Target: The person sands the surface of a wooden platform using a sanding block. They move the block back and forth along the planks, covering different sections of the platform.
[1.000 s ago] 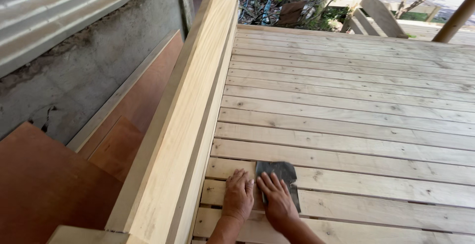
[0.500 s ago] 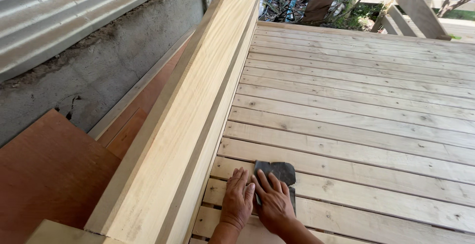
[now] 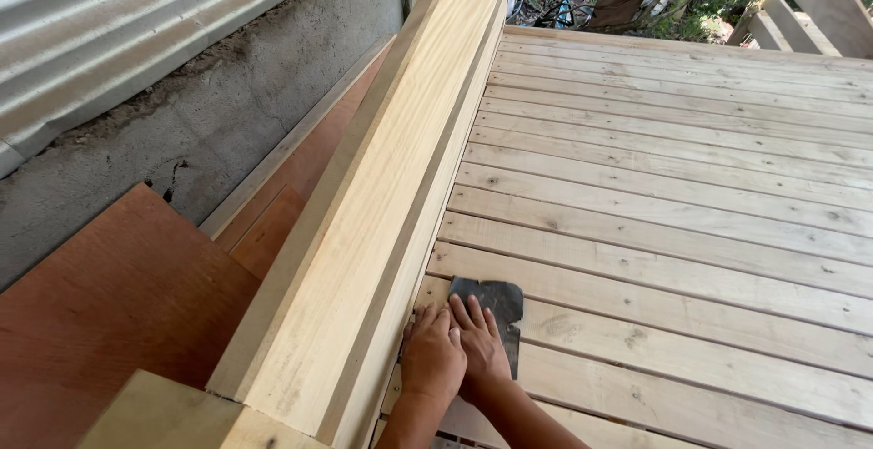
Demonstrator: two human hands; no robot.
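Note:
A dark grey sheet of sandpaper [image 3: 496, 301] lies flat on a pale wooden deck board [image 3: 655, 322], close to the base of a long raised timber rail [image 3: 391, 203]. My right hand [image 3: 482, 344] presses flat on the sandpaper, fingers spread and pointing away from me. My left hand [image 3: 433, 358] lies beside it, overlapping the right hand's edge and touching the rail's base. Both palms are down, and the near part of the sandpaper is hidden under them.
The slatted plank deck [image 3: 691, 167] stretches away to the right and far side. Left of the rail are reddish plywood sheets [image 3: 118, 303], a concrete wall [image 3: 218, 112] and corrugated metal [image 3: 109, 21]. Wooden steps [image 3: 818, 8] and foliage sit at the far edge.
Both hands and the sandpaper have slid left toward the rail's base. The view has shifted a little to the left.

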